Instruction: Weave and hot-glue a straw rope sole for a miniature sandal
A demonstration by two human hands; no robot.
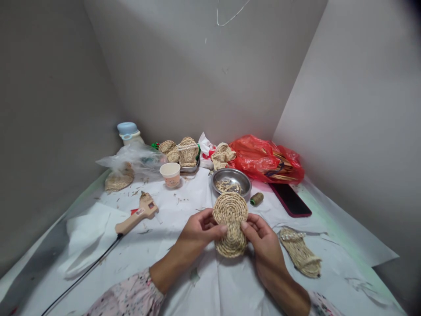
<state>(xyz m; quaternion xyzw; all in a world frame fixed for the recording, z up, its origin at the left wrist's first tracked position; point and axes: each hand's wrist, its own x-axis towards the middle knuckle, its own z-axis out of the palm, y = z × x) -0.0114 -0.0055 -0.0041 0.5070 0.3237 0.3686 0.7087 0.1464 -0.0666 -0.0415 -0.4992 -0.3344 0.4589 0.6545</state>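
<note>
Left hand (199,230), right hand (263,245) grip coiled straw sole (230,224) — steel bowl (232,172) holds straw scraps (228,186).

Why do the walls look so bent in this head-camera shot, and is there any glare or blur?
In the head view, the walls seem to splay outward, likely from a wide lens; the light is soft, with only faint shadows under the woven straw sole; the metal bowl and red plastic bag show mild sheen; no strong blur appears, and the top right corner darkens.
</note>
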